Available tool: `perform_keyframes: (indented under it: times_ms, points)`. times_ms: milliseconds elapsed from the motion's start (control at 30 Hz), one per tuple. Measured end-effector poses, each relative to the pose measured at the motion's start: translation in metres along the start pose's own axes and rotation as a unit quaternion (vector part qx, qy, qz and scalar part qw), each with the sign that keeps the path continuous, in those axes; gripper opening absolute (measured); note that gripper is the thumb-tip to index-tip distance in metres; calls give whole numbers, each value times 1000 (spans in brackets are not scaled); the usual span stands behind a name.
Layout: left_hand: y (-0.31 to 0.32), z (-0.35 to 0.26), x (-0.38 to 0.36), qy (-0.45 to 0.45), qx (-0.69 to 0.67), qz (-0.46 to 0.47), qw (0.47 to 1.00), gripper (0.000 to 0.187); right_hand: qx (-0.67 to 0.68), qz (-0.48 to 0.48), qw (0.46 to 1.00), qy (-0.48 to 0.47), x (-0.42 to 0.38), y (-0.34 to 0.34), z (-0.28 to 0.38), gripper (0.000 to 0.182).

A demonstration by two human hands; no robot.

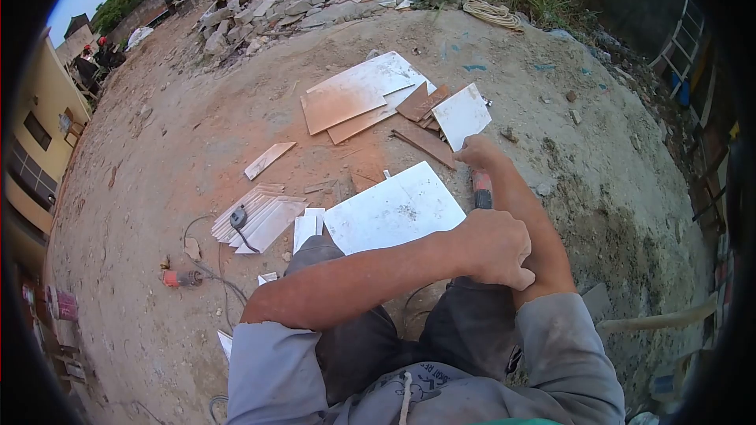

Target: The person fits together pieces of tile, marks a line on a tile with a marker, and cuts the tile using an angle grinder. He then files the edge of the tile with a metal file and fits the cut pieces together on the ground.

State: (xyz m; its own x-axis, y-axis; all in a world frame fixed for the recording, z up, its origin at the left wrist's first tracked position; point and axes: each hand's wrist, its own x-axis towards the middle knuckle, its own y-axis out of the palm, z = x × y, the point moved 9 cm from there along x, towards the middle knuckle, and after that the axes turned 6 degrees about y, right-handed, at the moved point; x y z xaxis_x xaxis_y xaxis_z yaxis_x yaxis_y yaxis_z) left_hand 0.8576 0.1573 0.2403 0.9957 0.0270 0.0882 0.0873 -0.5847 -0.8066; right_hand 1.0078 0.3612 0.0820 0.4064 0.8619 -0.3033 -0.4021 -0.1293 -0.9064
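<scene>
My right hand (482,151) pinches the near corner of a small white tile (463,116), which is tilted beside several brown tile pieces (425,140). My left hand (496,248) lies across my right forearm with its fingers curled; what it grips, if anything, is hidden. Just beyond its knuckles a red and black tool (482,187) shows in part. A large white tile (398,208) with dusty marks lies on the ground before my knees. Farther out are overlapping white and reddish dusty tiles (358,96).
Cut tile strips (264,219) lie at the left with a grey cable part (239,217). A red corded tool (181,278) rests farther left. Rubble (228,27) and a coiled rope (492,13) are at the back. A ladder (683,43) stands at the right.
</scene>
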Motion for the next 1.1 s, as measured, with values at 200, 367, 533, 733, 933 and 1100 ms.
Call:
perform_keyframes:
  times_ms: [200,367,533,733,933,1100]
  points:
    - [-4,5,0,8,5,-9,1000,37,71,13,997,29,9,5,-14,44]
    - [-3,23,-1,-17,26,3,1000,40,102,17,994,38,16,7,-25,43]
    - [-9,-6,-4,-3,-73,-8,997,43,64,-1,998,23,5,-4,-17,41]
    - [7,-2,4,12,-85,19,996,43,70,21,996,54,-5,-6,-9,42]
    - [3,29,0,-24,-8,25,999,42,103,31,993,52,8,2,-21,43]
    - [1,8,-3,-26,-93,31,995,42,115,5,993,41,10,0,-26,45]
